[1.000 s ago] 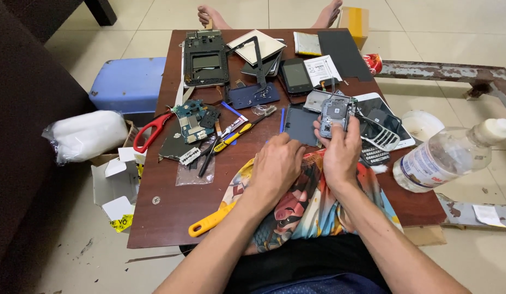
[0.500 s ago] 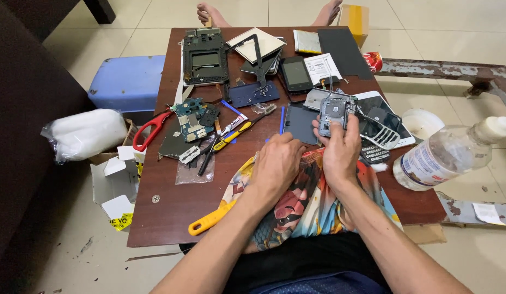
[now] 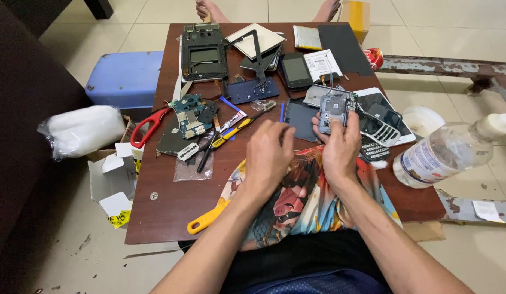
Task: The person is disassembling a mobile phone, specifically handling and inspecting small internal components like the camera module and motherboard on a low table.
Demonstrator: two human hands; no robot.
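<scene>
Two hands: right hand (image 3: 340, 147) fingers grasp a small phone frame (image 3: 333, 112); left hand (image 3: 269, 155) curled loosely, holding nothing, near table edge.

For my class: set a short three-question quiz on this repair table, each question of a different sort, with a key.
1. True or false: the right hand holds an opened phone body above the table.
2. Which lies nearest the table's left edge? A. red scissors B. plastic bottle C. black phone
3. Fill in: the left hand rests on a patterned ____.

Key: 1 true; 2 A; 3 cloth.
</scene>
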